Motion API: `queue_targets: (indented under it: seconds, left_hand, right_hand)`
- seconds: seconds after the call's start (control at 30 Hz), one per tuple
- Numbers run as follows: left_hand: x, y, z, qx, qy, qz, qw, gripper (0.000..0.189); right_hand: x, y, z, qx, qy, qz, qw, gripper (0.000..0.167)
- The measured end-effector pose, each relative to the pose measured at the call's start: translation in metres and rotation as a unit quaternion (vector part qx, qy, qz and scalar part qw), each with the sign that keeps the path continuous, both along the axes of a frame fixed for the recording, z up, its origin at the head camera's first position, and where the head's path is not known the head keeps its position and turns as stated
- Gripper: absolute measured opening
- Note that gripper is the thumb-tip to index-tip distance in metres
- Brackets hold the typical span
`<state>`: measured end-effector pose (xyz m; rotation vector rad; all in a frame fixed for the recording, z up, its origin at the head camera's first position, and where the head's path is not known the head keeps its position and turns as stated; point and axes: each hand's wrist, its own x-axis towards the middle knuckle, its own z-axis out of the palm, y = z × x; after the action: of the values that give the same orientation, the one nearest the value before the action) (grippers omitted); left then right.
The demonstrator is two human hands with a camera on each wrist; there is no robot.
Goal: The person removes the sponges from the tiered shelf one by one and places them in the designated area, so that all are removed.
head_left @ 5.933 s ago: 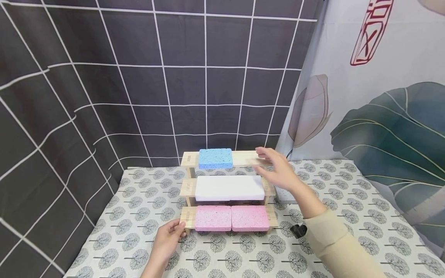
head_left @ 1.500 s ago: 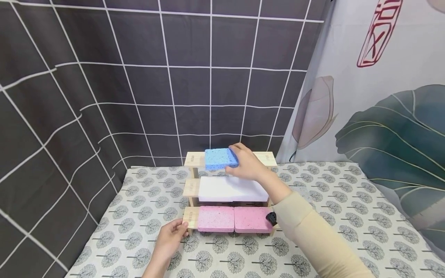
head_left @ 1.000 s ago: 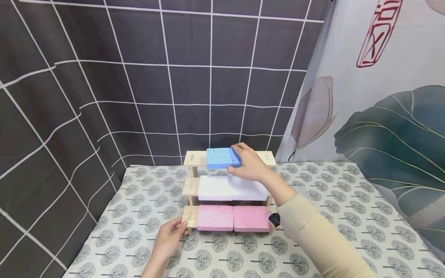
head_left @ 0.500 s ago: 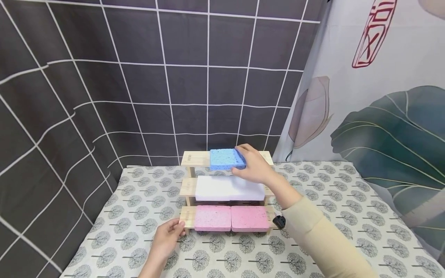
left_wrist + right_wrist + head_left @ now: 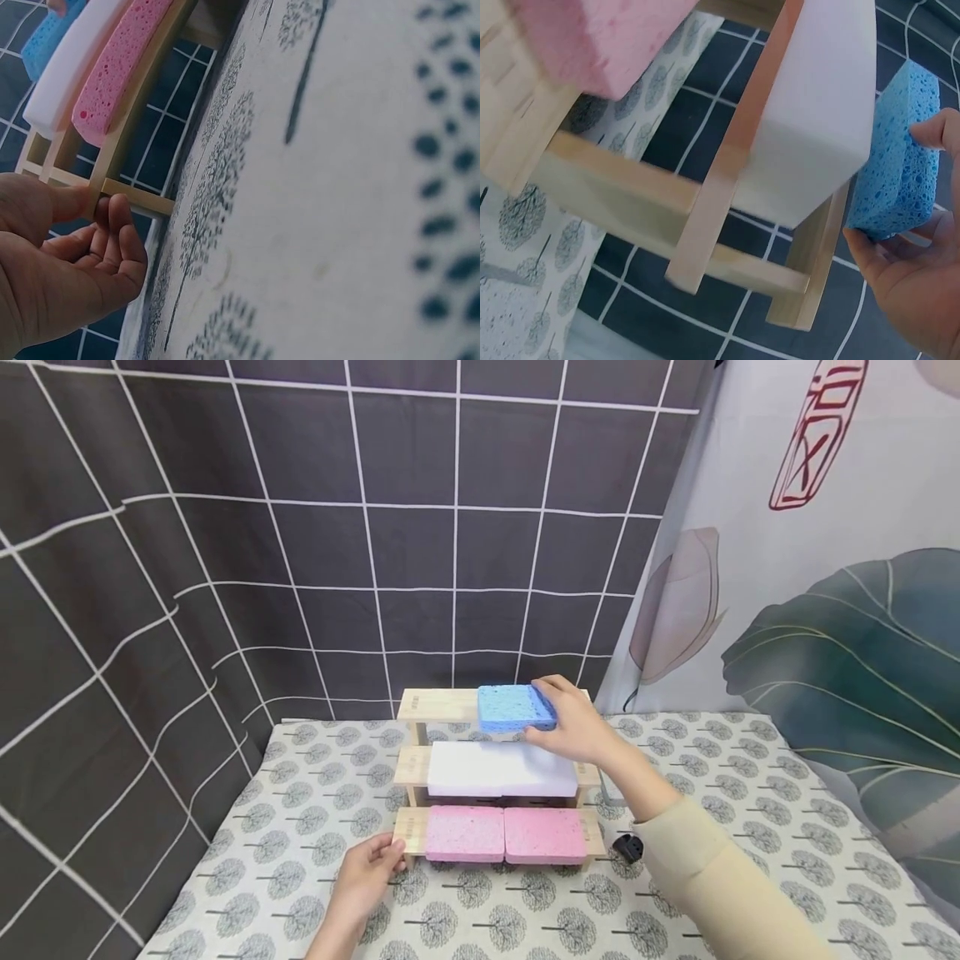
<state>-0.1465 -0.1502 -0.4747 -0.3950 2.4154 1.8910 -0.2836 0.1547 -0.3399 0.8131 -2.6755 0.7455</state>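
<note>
A three-step wooden rack (image 5: pixel 431 706) stands on the cloth. On its top step lies a blue sponge (image 5: pixel 506 707), right of the middle. My right hand (image 5: pixel 577 727) grips the sponge's right end, the thumb at its front edge. In the right wrist view, the thumb and fingers hold the porous blue sponge (image 5: pixel 891 161) from opposite faces. My left hand (image 5: pixel 362 875) pinches the left end of the bottom board, thumb on top; the left wrist view shows this hand (image 5: pixel 67 262) at the board's end. Two pink sponges (image 5: pixel 465 835) lie side by side on the bottom step.
White blocks (image 5: pixel 498 768) fill most of the middle step. A grey block (image 5: pixel 612 792) lies behind the right forearm, partly hidden. A small black device (image 5: pixel 628 847) sits by the right sleeve. A dark gridded curtain (image 5: pixel 397 552) hangs behind the rack.
My right hand, at first apart from the blue sponge, has taken hold of its right end. The sponge has moved rightward along the top step. My left hand has stayed at the bottom board.
</note>
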Motion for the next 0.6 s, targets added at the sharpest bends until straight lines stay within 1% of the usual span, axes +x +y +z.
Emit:
queue_targets:
  seconds: [0.2, 0.33, 0.6]
  left_hand:
    - [0.0, 0.0, -0.002, -0.005, -0.006, -0.001, 1.0, 0.041]
    - [-0.001, 0.0, -0.002, -0.01, -0.005, -0.002, 0.9999, 0.041]
    - [0.0, 0.0, -0.002, -0.005, 0.0, 0.001, 1.0, 0.041]
  right_hand:
    - [0.003, 0.014, -0.005, -0.01, -0.002, -0.01, 0.9999, 0.076]
    - [0.004, 0.023, -0.007, -0.016, 0.005, -0.016, 0.9997, 0.075]
    - [0.004, 0.035, -0.004, -0.019, 0.01, -0.025, 0.9995, 0.075]
